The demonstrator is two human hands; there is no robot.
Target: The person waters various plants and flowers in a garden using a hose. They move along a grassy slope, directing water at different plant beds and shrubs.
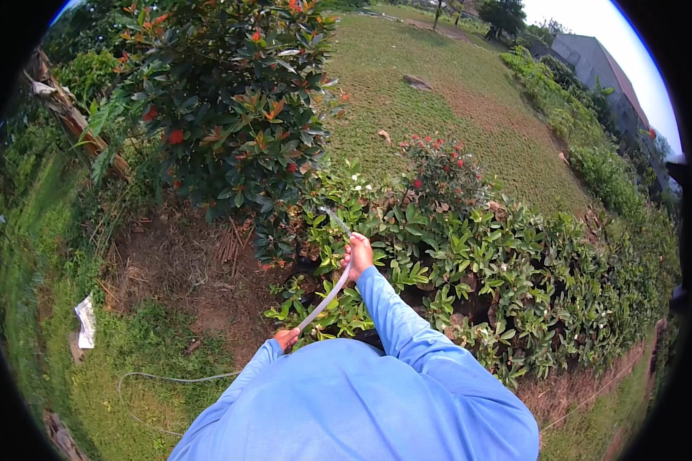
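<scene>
My right hand (358,256) is closed around the front end of a pale flexible hose (327,301), above leafy potted plants. Water (335,219) leaves the hose end up and to the left, towards the foliage. Lower down, near my waist, my left hand (287,339) grips the same hose further back. The rest of the hose trails behind my left arm and curves over the grass. Broad green-leaved plants (450,253) with small white flowers spread around and to the right of my right hand. Some dark pots show between their leaves.
A tall shrub with red flowers (236,127) stands at the upper left, a smaller red-flowered shrub (444,170) beyond the plants. Cut sticks (230,245) lie on bare soil. A white sack (85,321) is on the left grass. A dry trunk (78,118) leans behind.
</scene>
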